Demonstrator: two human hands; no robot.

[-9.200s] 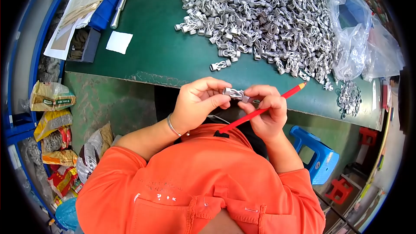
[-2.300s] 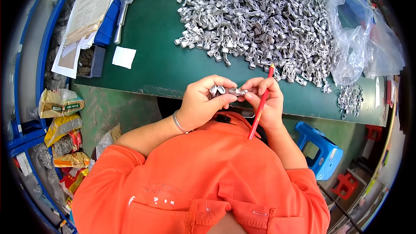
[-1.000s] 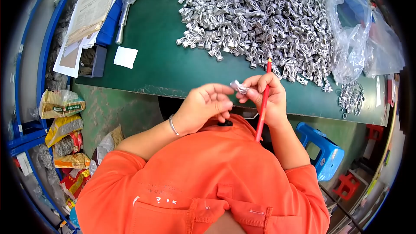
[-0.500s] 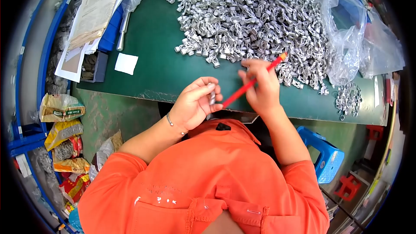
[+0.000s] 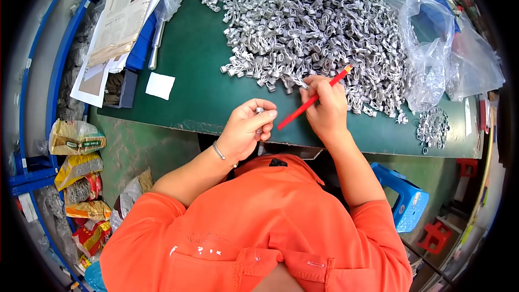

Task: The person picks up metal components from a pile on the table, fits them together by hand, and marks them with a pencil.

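Note:
My left hand is closed, with a small grey metal piece pinched between thumb and fingers above the table's near edge. My right hand holds a slim red pencil-like stick, tilted so one end points down toward my left hand. The thumb and forefinger of that same hand are right at a metal loop fitting on the near edge of the pile. This large pile of grey metal loop fittings spreads over the green table.
A white paper square lies at left, near a metal rod and stacked papers. Clear plastic bags and a small heap of metal rings are at right. A blue stool stands below the table.
My right fingertips have come to a fitting at the pile's edge, and the red stick's lower end has moved off my left hand. My left fingers have curled closer around the metal piece.

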